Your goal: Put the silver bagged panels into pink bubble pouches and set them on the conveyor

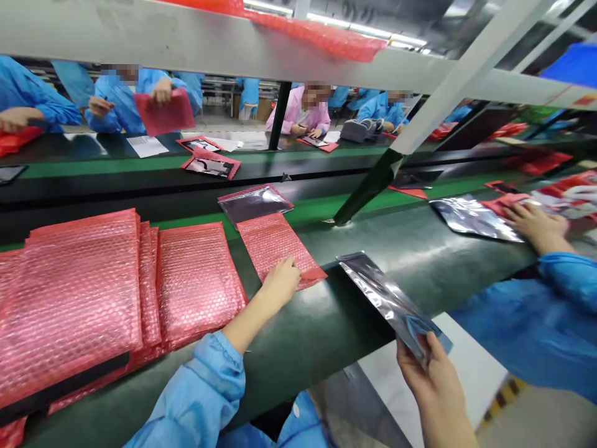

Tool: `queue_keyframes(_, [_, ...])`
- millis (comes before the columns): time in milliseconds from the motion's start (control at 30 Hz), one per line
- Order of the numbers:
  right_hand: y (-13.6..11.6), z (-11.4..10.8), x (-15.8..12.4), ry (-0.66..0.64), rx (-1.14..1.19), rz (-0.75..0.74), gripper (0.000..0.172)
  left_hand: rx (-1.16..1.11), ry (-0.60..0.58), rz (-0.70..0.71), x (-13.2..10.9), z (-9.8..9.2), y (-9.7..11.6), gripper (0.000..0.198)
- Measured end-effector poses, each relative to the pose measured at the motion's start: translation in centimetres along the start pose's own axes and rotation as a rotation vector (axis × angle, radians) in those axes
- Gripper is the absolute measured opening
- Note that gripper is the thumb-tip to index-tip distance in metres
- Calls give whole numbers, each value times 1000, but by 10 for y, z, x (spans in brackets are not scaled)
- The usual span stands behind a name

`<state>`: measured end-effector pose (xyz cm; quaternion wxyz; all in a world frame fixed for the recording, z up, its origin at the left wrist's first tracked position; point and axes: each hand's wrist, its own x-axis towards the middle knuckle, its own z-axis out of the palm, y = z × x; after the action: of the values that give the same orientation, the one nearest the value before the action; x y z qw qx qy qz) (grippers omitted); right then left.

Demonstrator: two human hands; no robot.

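Note:
My left hand (282,278) is closed at the lower part of a pink bubble-wrap bag (275,239), its fingers curled near the flap. That bag lies on the green bench, overlapping a dark, shiny flat packet (254,202) behind it. On the right, my right hand (431,373) grips the near end of a silvery-grey anti-static bag (385,292), thumb on top. The bag is tilted above the bench edge, its far end pointing toward the middle. What is inside it cannot be made out.
Stacks of pink bubble-wrap bags (84,280) cover the left of the bench (303,348). A slanted post (368,186) stands ahead. At right, a co-worker's hand (536,224) rests by another silvery bag (471,218). Several people sit across the line. A white board (466,354) is below.

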<state>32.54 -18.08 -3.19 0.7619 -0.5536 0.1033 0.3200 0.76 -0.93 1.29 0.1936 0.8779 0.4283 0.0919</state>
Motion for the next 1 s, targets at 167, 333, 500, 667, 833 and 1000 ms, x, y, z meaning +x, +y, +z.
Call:
queue_keyframes(167, [-17, -14, -21, -8, 1, -31, 11, -50, 18, -62, 1, -4, -13, 31])
queue_keyframes(333, [-24, -28, -34, -121, -46, -44, 9, -74, 31, -101, 3, 0, -19, 26])
queue_keyframes(500, [-18, -29, -43, -207, -180, -54, 38, -49, 54, -93, 1, -4, -17, 23])
queue_keyframes(667, [-15, -20, -48, -249, -366, -1, 46, 9, 102, -67, -3, -10, -4, 29])
queue_keyframes(833, [-16, -4, -58, -294, -420, -7, 46, 100, 125, 18, -11, -9, 16, 24])
queue_keyframes(1000, [-21, 9, -77, -235, -463, -75, 48, 181, 138, 128, -21, -11, 36, 19])
